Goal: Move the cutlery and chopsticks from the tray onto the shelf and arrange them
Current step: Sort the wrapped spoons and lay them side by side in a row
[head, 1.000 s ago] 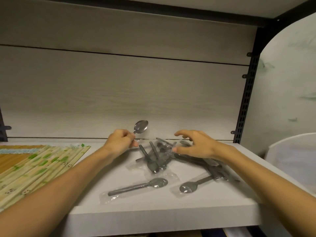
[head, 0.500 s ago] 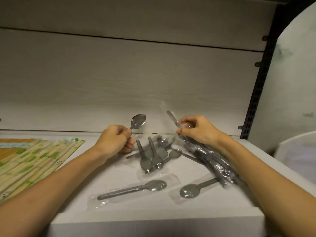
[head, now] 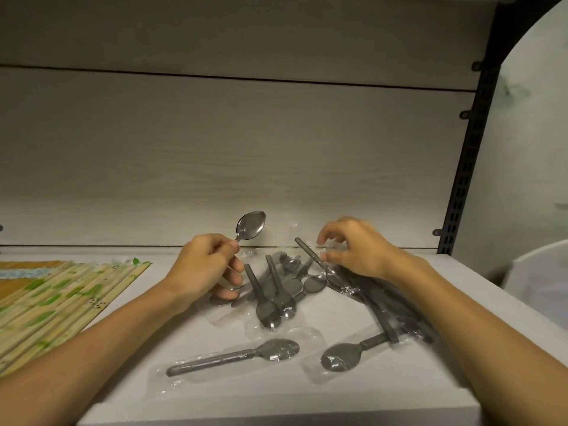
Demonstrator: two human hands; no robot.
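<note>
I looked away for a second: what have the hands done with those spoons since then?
The right hand reached into the pile, lifted one wrapped utensil by its end, and now pinches it lower, tilted over the heap. The left hand keeps gripping the bare metal spoon, bowl up. The two wrapped spoons at the front and the chopsticks stayed put.

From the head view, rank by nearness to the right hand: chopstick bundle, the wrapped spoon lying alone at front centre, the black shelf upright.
From the right hand:
1. Wrapped spoon, front centre, toward the shelf edge.
2. Black shelf upright, far right, at the back.
3. Chopstick bundle, far left.
</note>
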